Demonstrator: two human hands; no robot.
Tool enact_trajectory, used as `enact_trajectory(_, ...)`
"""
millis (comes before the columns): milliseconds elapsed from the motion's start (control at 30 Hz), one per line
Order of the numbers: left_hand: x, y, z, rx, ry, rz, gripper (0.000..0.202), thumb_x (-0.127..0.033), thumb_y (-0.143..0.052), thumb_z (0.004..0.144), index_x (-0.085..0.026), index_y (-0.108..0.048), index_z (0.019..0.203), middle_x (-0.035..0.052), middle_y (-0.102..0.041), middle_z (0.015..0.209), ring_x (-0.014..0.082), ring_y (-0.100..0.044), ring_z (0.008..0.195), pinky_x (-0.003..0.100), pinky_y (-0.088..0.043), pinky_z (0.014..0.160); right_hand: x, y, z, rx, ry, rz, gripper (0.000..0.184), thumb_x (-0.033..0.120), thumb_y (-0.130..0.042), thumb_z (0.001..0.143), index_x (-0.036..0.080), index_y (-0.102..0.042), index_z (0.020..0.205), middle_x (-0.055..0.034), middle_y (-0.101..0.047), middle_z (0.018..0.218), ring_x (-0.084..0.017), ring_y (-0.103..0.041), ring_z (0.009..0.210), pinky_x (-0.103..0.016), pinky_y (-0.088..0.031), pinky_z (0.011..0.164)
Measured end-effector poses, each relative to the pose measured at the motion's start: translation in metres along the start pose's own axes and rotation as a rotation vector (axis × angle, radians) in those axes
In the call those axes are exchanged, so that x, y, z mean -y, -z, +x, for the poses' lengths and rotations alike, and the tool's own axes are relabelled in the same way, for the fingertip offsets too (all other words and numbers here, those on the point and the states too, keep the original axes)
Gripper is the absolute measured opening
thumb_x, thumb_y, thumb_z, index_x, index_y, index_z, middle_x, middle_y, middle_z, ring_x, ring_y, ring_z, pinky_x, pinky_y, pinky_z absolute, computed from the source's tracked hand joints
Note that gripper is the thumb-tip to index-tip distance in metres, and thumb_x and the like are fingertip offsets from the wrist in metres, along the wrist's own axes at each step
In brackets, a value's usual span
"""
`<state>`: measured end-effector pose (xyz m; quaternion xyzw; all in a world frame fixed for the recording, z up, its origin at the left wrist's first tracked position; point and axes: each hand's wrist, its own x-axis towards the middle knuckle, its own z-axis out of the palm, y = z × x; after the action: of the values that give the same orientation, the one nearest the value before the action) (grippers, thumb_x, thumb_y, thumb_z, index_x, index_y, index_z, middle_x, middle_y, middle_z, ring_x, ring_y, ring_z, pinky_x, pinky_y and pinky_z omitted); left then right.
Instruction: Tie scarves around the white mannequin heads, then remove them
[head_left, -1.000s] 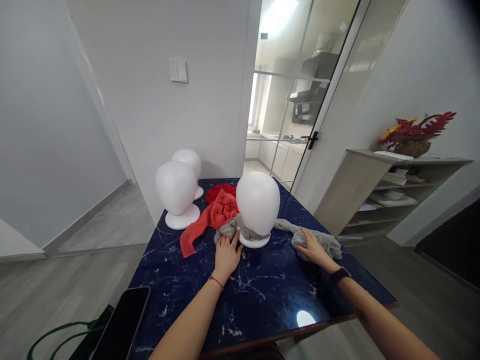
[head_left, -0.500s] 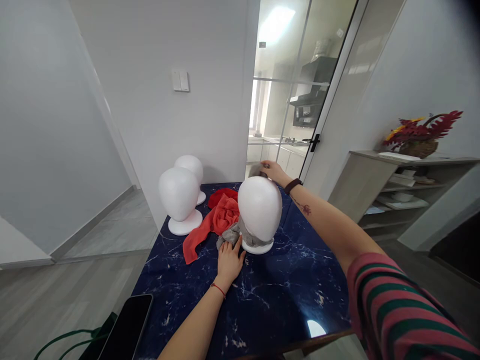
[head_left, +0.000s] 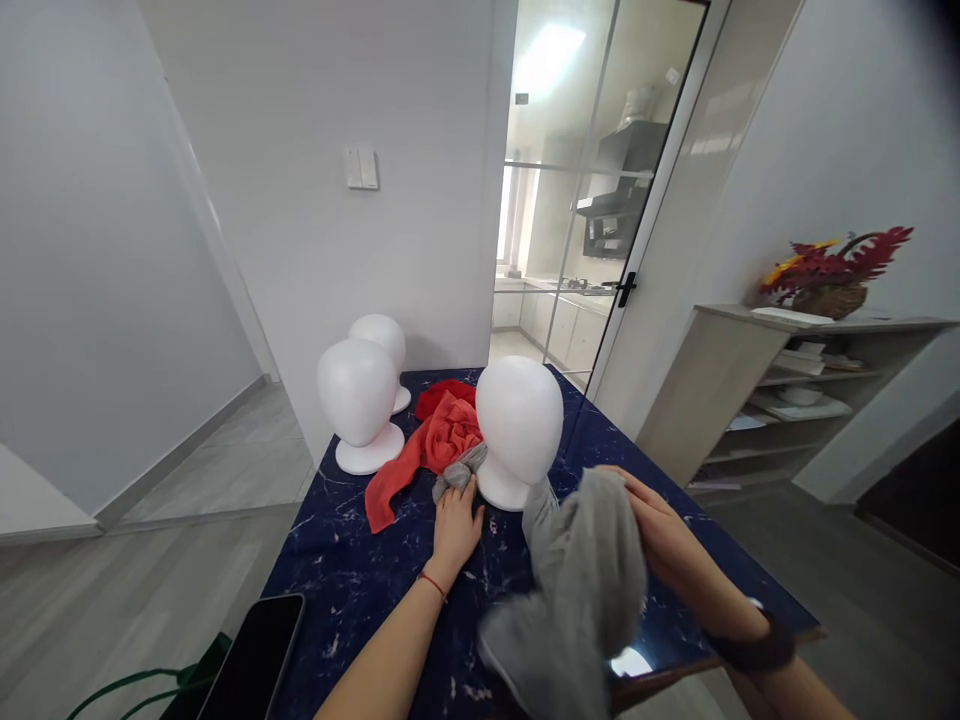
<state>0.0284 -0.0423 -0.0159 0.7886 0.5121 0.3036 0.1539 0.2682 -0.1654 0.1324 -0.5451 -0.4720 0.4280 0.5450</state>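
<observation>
A white foam mannequin head (head_left: pixel 519 425) stands mid-table on the dark blue marbled table (head_left: pixel 360 570). A grey scarf (head_left: pixel 577 590) hangs in a blurred bunch from my right hand (head_left: pixel 660 525), lifted above the table in front of the head. My left hand (head_left: pixel 456 525) presses the scarf's other end (head_left: pixel 457 472) flat on the table beside the head's base. A red scarf (head_left: pixel 435 440) lies crumpled left of the head.
Two more white foam heads (head_left: pixel 360 400) stand at the table's back left corner. A black phone (head_left: pixel 251 655) lies at the near left edge. A shelf unit with a flower basket (head_left: pixel 829 275) stands to the right, a glass door behind.
My right hand came back from behind the foam head toward me, pulling the grey scarf around its right side and lifting it. My left hand stayed on the scarf end.
</observation>
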Motion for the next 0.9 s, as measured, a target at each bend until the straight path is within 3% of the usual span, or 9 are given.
enact_trajectory(67, -0.001, 0.002, 0.0, -0.058, 0.017, -0.064, 0.051, -0.024, -0.045, 0.084, -0.015, -0.044, 0.134, 0.0161, -0.056, 0.123, 0.0287, -0.05, 0.117, 0.047, -0.037, 0.1, -0.028, 0.037, 0.004, -0.138, -0.145, -0.038, 0.026, 0.04, -0.06, 0.069, 0.024, -0.063, 0.09, -0.0025, -0.066, 0.077, -0.021, -0.059, 0.068, -0.03, -0.047, 0.059)
enact_trajectory(133, -0.002, 0.003, 0.0, -0.121, 0.03, -0.159, 0.048, -0.019, -0.044, 0.083, -0.014, -0.048, 0.13, 0.0166, -0.058, 0.12, 0.0276, -0.053, 0.113, 0.046, -0.04, 0.098, -0.036, 0.069, 0.025, -0.215, -0.17, -0.156, 0.023, 0.035, -0.058, 0.066, 0.022, -0.063, 0.084, -0.0042, -0.066, 0.073, -0.023, -0.059, 0.068, -0.033, -0.047, 0.062)
enact_trajectory(200, -0.003, 0.005, 0.0, -0.173, 0.034, -0.256, 0.046, -0.016, -0.044, 0.082, -0.016, -0.05, 0.128, 0.0154, -0.056, 0.124, 0.0271, -0.052, 0.115, 0.046, -0.039, 0.099, -0.021, 0.089, 0.057, -0.339, -0.037, -0.326, 0.02, 0.027, -0.052, 0.066, 0.02, -0.063, 0.081, -0.0061, -0.066, 0.077, -0.024, -0.059, 0.077, -0.034, -0.047, 0.072)
enact_trajectory(267, -0.005, 0.007, 0.0, -0.204, 0.032, -0.34, 0.047, -0.013, -0.044, 0.081, -0.019, -0.051, 0.127, 0.013, -0.054, 0.128, 0.0263, -0.049, 0.12, 0.046, -0.037, 0.102, 0.013, 0.092, 0.096, -0.544, 0.17, -0.467, 0.025, 0.022, -0.048, 0.066, 0.018, -0.063, 0.086, -0.0081, -0.066, 0.086, -0.024, -0.058, 0.086, -0.036, -0.045, 0.082)
enact_trajectory(367, -0.006, 0.01, -0.001, -0.226, 0.017, -0.39, 0.047, -0.012, -0.043, 0.082, -0.02, -0.051, 0.127, 0.0117, -0.051, 0.132, 0.025, -0.046, 0.124, 0.045, -0.035, 0.105, 0.084, 0.06, 0.153, -0.696, 0.504, -0.553, 0.032, 0.018, -0.045, 0.07, 0.015, -0.061, 0.097, -0.0093, -0.065, 0.098, -0.023, -0.056, 0.092, -0.037, -0.043, 0.087)
enact_trajectory(467, -0.006, 0.014, -0.002, -0.269, -0.007, -0.381, 0.049, -0.014, -0.043, 0.084, -0.02, -0.044, 0.133, 0.0119, -0.045, 0.138, 0.0242, -0.04, 0.13, 0.044, -0.032, 0.108, 0.152, 0.0, 0.196, -0.554, 0.816, -0.479, 0.028, 0.009, -0.042, 0.073, 0.013, -0.06, 0.094, -0.008, -0.063, 0.098, -0.018, -0.054, 0.095, -0.034, -0.04, 0.091)
enact_trajectory(600, -0.008, 0.022, -0.003, -0.369, -0.032, -0.376, 0.056, -0.022, -0.046, 0.087, -0.022, -0.031, 0.141, 0.0111, -0.034, 0.147, 0.0242, -0.028, 0.137, 0.045, -0.026, 0.111, 0.206, -0.078, 0.218, -0.323, 0.935, -0.285, 0.024, 0.007, -0.041, 0.08, 0.012, -0.056, 0.098, -0.0051, -0.06, 0.097, -0.013, -0.052, 0.09, -0.031, -0.041, 0.088)
enact_trajectory(733, -0.018, 0.038, -0.005, -0.497, -0.035, -0.371, 0.066, -0.029, -0.052, 0.086, -0.022, -0.022, 0.144, 0.012, -0.028, 0.149, 0.0251, -0.023, 0.139, 0.046, -0.021, 0.113, 0.212, -0.119, 0.194, -0.16, 0.945, -0.055, 0.02, 0.013, -0.039, 0.086, 0.016, -0.05, 0.103, -0.0028, -0.058, 0.1, -0.011, -0.052, 0.088, -0.029, -0.043, 0.083)
enact_trajectory(900, -0.032, 0.064, -0.012, -0.634, 0.04, -0.484, 0.088, -0.037, -0.065, 0.077, -0.023, -0.012, 0.146, 0.0104, -0.018, 0.153, 0.0259, -0.019, 0.14, 0.043, -0.021, 0.114, 0.169, -0.124, 0.125, -0.006, 0.827, 0.014, 0.016, 0.018, -0.046, 0.083, 0.019, -0.054, 0.097, -0.0008, -0.06, 0.095, -0.013, -0.056, 0.087, -0.028, -0.046, 0.078)
